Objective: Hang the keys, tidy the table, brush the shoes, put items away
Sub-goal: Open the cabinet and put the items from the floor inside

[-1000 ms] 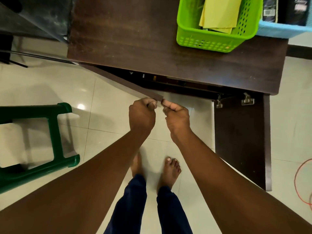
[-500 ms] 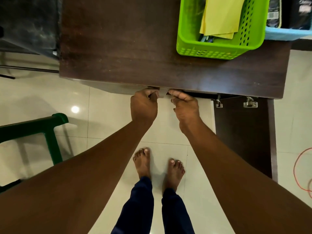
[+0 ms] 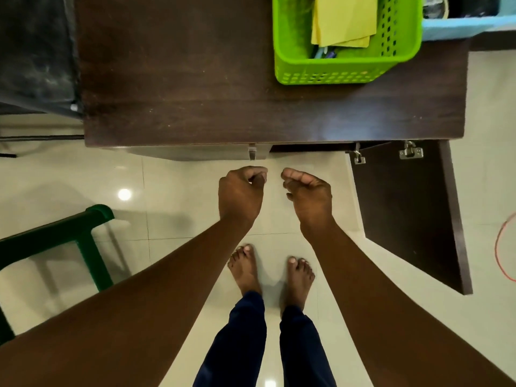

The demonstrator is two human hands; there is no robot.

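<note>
- My left grip (image 3: 242, 191): curled, empty, just below the door handle (image 3: 252, 153).
- My right grip (image 3: 305, 188): loosely curled, empty, nearer the open cabinet door (image 3: 405, 208).

The floor (image 3: 173, 213) has big shiny pale tiles, and a round spot of light (image 3: 124, 194) shines on it. A dark brown wooden table (image 3: 178, 79) stands at the top. One door (image 3: 407, 208) under it hangs open. A green plastic stool (image 3: 83, 236) stands at the left.
</note>
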